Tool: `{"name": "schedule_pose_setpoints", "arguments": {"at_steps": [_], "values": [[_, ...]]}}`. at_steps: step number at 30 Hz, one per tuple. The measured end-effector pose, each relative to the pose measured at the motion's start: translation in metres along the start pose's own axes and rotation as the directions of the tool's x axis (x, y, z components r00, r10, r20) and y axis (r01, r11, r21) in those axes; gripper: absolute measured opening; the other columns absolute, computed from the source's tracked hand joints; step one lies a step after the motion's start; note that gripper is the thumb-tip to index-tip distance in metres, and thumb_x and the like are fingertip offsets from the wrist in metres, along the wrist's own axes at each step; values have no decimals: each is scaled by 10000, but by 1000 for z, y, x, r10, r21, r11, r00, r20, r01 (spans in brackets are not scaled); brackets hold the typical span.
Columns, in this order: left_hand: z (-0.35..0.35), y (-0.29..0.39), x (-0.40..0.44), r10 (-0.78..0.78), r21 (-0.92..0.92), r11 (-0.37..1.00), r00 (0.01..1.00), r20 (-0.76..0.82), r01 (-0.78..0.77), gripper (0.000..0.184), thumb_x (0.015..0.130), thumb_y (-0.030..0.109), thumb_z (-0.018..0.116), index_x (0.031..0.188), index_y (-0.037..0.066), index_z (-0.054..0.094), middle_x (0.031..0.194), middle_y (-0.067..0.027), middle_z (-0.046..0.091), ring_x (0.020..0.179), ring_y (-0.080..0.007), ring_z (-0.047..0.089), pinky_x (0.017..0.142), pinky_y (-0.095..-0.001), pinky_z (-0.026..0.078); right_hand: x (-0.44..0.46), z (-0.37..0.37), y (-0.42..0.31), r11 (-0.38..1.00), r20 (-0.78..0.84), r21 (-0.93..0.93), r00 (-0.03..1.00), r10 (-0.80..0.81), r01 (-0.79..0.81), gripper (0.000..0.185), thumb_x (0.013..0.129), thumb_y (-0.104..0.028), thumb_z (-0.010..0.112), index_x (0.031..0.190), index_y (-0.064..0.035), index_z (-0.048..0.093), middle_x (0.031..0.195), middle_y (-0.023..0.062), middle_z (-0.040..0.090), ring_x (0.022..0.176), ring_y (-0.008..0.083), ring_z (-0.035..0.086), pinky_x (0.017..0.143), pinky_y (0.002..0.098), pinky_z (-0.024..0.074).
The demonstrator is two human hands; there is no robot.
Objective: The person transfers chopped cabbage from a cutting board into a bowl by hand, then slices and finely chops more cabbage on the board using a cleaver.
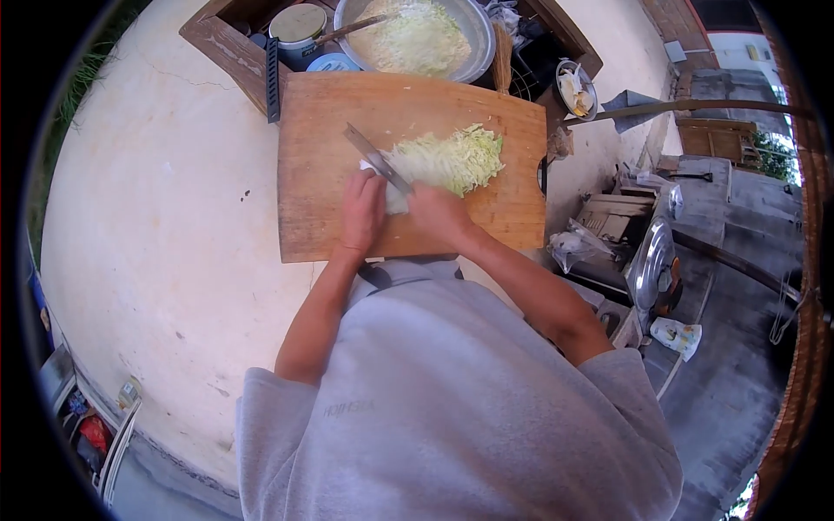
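A kitchen knife point(377, 156) slants over the wooden cutting board point(317, 122), its blade tip pointing up and to the left. My right hand point(437, 213), slightly blurred, is wrapped around the handle. Just left of the blade, my left hand point(363, 207) has its fingers curled down on a pale piece of cabbage, mostly hidden under them. A heap of shredded cabbage point(465, 162), pale green and white, lies on the board to the right of the blade.
Behind the board, a large metal basin point(479, 43) holds more shredded cabbage and a wooden stick or handle point(352, 28). A white bucket point(297, 24) stands left of it. A small bowl of scraps point(575, 89) is at right. A metal lid point(650, 262) stands farther right.
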State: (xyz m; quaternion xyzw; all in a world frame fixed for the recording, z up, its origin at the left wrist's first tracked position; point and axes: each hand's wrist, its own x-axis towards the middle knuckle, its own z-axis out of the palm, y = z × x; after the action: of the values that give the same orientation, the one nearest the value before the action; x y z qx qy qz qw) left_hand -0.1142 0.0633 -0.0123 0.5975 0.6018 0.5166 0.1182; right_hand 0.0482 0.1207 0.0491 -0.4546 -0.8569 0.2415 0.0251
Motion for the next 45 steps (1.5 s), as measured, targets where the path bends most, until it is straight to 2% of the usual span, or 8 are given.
{"name": "schedule_pose_setpoints", "arguments": {"at_steps": [3, 6, 18, 21, 27, 30, 39, 45], "values": [[0, -1, -2, 17, 3, 1000, 999, -30, -17, 158, 839, -67, 668, 978, -8, 623, 1026, -168, 615, 914, -356, 581, 794, -411, 488, -7, -4, -6, 999, -40, -9, 998, -43, 42, 189, 957, -196, 574, 902, -16, 559, 668, 239, 636, 662, 452, 651, 609, 555, 512], [-1, -3, -4, 3, 34, 999, 1000, 18, -4, 163, 844, -68, 667, 988, -8, 623, 1028, -169, 619, 918, -358, 584, 795, -408, 491, -20, -25, -17, 999, 3, -7, 999, 34, -34, 198, 955, -194, 577, 890, -7, 561, 664, 237, 635, 654, 450, 650, 605, 550, 511], [-4, 5, 4, -26, -14, 1000, 1000, 12, 26, 186, 819, -66, 620, 996, -8, 623, 1050, -161, 627, 938, -354, 588, 824, -421, 494, -36, -66, -20, 1000, 230, -16, 973, -21, 26, 173, 917, -120, 562, 847, 38, 577, 666, 266, 631, 654, 453, 659, 602, 540, 526], [-4, 4, 4, -29, -3, 1000, 999, 22, 29, 175, 821, -59, 630, 988, -7, 623, 1049, -165, 628, 944, -357, 588, 833, -422, 493, -26, -33, -3, 996, 157, -15, 984, -80, 83, 195, 929, -150, 576, 850, 28, 579, 659, 255, 632, 634, 446, 656, 583, 533, 523], [-4, 2, 1, -27, -9, 1000, 999, 21, 27, 157, 847, -64, 638, 993, -10, 626, 1053, -181, 628, 942, -371, 590, 827, -423, 496, -25, 13, -3, 999, -52, 34, 998, 26, -25, 215, 961, -224, 593, 876, -28, 568, 639, 233, 628, 590, 434, 645, 552, 532, 510], [-1, 2, -4, -56, -27, 998, 998, 34, 57, 124, 888, -58, 641, 1001, -13, 617, 1065, -193, 604, 990, -374, 584, 865, -416, 490, -30, 12, 6, 986, -151, 163, 989, -4, 29, 217, 968, -239, 577, 892, -36, 560, 654, 231, 635, 626, 444, 650, 579, 548, 512], [-8, 2, -7, -29, 8, 1000, 996, 79, 29, 152, 887, -64, 627, 1024, -5, 600, 1081, -192, 595, 986, -372, 568, 867, -415, 478, -54, -42, -10, 1000, 132, -2, 991, 22, -22, 222, 958, -184, 549, 891, 22, 598, 681, 261, 644, 657, 467, 655, 613, 552, 522], [-8, 2, -5, -34, 24, 999, 996, 79, 33, 154, 882, -60, 630, 1025, -8, 603, 1071, -185, 605, 965, -369, 571, 851, -413, 478, -49, -29, -6, 999, 142, 5, 989, 45, -46, 215, 953, -167, 543, 886, 33, 580, 687, 269, 646, 666, 463, 661, 608, 550, 524]]}}
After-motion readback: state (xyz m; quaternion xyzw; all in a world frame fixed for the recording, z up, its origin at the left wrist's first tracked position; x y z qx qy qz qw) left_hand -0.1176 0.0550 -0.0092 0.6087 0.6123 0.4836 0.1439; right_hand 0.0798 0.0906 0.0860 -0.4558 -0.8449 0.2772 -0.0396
